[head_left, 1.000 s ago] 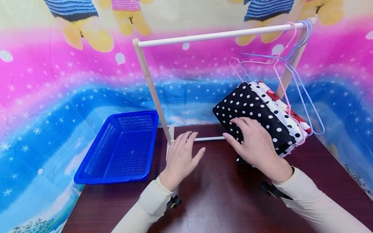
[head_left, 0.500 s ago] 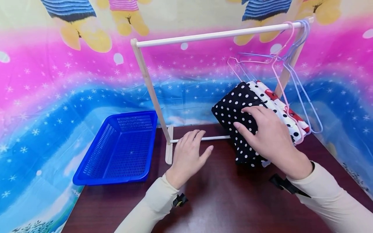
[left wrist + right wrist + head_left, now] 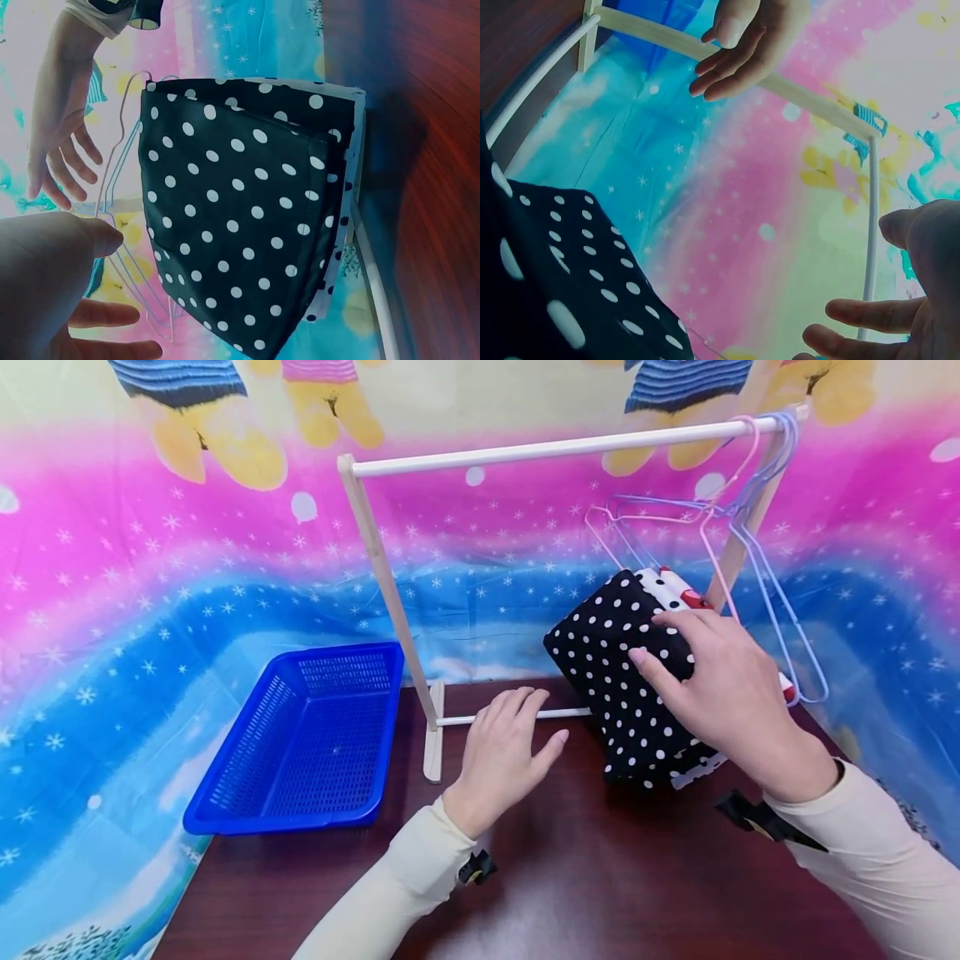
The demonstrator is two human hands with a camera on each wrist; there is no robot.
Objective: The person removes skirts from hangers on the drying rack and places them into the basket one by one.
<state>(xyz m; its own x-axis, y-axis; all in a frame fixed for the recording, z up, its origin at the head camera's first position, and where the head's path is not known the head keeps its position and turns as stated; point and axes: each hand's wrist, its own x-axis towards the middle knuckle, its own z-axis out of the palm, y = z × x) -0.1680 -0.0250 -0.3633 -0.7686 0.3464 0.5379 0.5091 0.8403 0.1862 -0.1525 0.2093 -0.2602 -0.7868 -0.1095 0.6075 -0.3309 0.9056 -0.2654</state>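
Left hand [image 3: 504, 752], fingers slightly parted and thumb held out, had shifted right over the past second, uncovering the left foot [image 3: 432, 753] of the wooden rack [image 3: 385, 581]. Right hand [image 3: 723, 681], fingers loosely bent and holding nothing, had moved right and up across the black dotted cloth [image 3: 600, 631], though apart from it in the left wrist view. Leftmost, the blue basket [image 3: 322, 756] stood on the table [image 3: 570, 885], its mesh floor showing. Farther right, the black dotted cloth hung at the rack's right side, before white dotted cloth [image 3: 654, 587] and red-and-white cloth [image 3: 684, 590]. Pink and lavender-blue hangers [image 3: 778, 460] hooked over the upper bar [image 3: 540, 448]; the right hand blocked the pink one's lower part.
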